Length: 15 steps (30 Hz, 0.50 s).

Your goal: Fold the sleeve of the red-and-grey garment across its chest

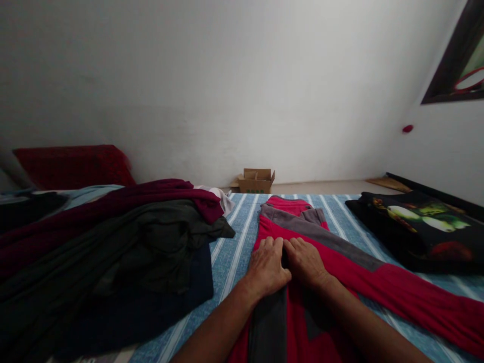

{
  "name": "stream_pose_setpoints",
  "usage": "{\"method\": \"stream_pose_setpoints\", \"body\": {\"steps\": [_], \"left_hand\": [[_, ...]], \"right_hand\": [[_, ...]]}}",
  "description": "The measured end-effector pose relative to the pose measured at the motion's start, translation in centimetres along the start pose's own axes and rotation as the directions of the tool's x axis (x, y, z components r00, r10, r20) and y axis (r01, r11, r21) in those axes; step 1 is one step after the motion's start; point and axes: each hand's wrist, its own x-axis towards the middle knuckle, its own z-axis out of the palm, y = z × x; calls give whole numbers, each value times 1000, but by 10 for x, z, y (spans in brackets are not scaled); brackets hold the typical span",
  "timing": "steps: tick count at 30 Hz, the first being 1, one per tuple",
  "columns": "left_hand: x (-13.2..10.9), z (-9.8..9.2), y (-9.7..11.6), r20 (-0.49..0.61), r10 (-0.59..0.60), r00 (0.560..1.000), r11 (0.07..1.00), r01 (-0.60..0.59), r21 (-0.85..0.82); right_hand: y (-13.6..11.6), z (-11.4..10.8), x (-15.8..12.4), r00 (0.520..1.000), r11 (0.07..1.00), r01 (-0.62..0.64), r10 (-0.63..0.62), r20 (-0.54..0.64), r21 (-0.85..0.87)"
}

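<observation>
A red and grey long-sleeved jacket (333, 249) lies spread on a blue and white striped cover. One of its sleeves stretches out to the lower right. My left hand (266, 264) and my right hand (305, 259) are side by side on the jacket's middle, nearly touching. Both have their fingers curled down, closed on the cloth along a grey strip that runs toward me. The fingertips are partly hidden in the fabric, and my forearms cover some of the lower part.
A heap of clothes, with a maroon garment (166, 189) over a dark green one (151, 242), fills the left side. Folded black clothing (419, 227) with a printed picture lies at right. Beyond the striped cover (230, 252) stand a cardboard box (257, 182) and a white wall (242, 91).
</observation>
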Motion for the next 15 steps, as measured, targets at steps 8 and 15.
{"method": "stream_pose_setpoints", "body": {"steps": [8, 15], "left_hand": [[8, 13, 7, 10, -157, 988, 980, 154, 128], [13, 14, -3, -80, -149, 986, 976, 159, 146]], "right_hand": [[-10, -15, -13, 985, 990, -141, 138, -100, -28], [-26, 0, -47, 995, 995, 96, -95, -26, 31]]}}
